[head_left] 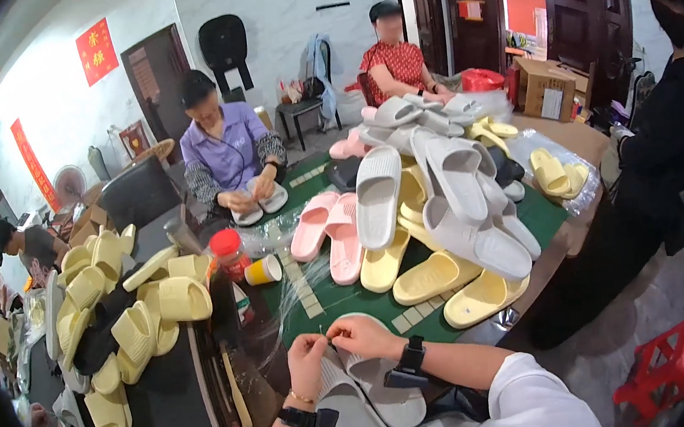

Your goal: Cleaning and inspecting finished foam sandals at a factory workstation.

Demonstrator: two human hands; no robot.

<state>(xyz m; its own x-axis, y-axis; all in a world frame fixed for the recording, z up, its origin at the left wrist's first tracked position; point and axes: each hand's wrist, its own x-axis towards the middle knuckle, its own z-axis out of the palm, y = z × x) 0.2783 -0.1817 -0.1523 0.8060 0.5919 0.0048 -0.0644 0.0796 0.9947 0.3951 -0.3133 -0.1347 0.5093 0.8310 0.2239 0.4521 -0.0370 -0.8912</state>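
Note:
A pair of grey slippers (354,419) lies at the table's near edge, directly in front of me. Over their upper ends, my left hand (309,359) and my right hand (364,336) are close together, both with fingers pinched. Something thin and pale shows between the fingertips, too small to name. My wrists partly cover the slippers. Just beyond my hands are yellow slippers (436,277) and a pair of pink slippers (343,234), beside a tall heap of grey slippers (473,177).
Left stands a dark table (170,406) piled with yellow slippers (185,299). A red-lidded jar (228,252) and yellow cup (263,270) sit between. Across, a person in purple (225,147) handles grey slippers; another in red (397,68) sits behind. Someone in black (646,145) stands right, near a red stool (664,371).

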